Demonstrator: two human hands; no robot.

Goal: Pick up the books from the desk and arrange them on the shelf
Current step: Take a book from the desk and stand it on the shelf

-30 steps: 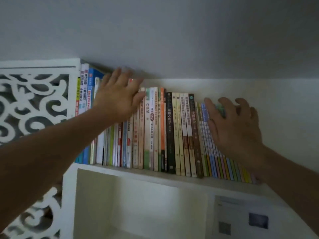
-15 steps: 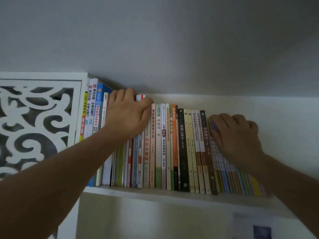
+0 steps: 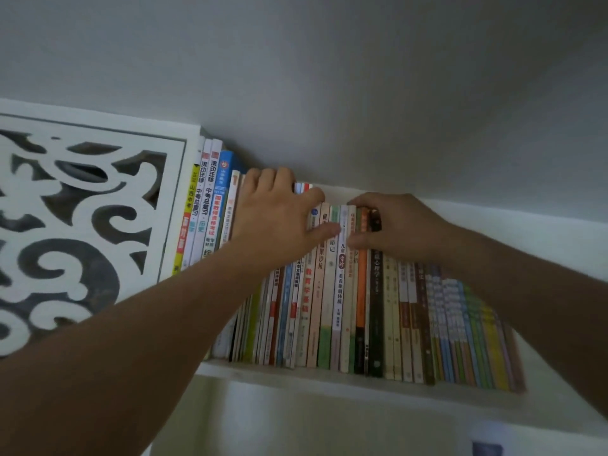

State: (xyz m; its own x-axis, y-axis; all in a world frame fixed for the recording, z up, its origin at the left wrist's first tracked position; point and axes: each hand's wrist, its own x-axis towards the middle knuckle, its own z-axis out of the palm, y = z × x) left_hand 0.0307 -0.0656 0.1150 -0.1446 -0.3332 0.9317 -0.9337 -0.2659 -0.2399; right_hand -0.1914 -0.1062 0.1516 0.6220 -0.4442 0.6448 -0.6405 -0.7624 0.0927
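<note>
The books (image 3: 345, 291) stand upright in one packed row on the shelf (image 3: 329, 378). Since a moment ago the right hand (image 3: 401, 230) has slid left from the thin coloured spines to the middle, meeting the left hand (image 3: 279, 218). Both grips curl over the book tops, thumbs on the spines, holding them. That suggests final straightening. A black spine reads 心理学; taller books at the left read 中考总复习. A white carved panel (image 3: 75, 225) stands beside them.

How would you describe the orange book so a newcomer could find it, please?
Start at the white fretwork panel and follow the book row rightward to the right hand. Under its fingers stands the orange book, the only bright orange spine, black at its foot.
</note>
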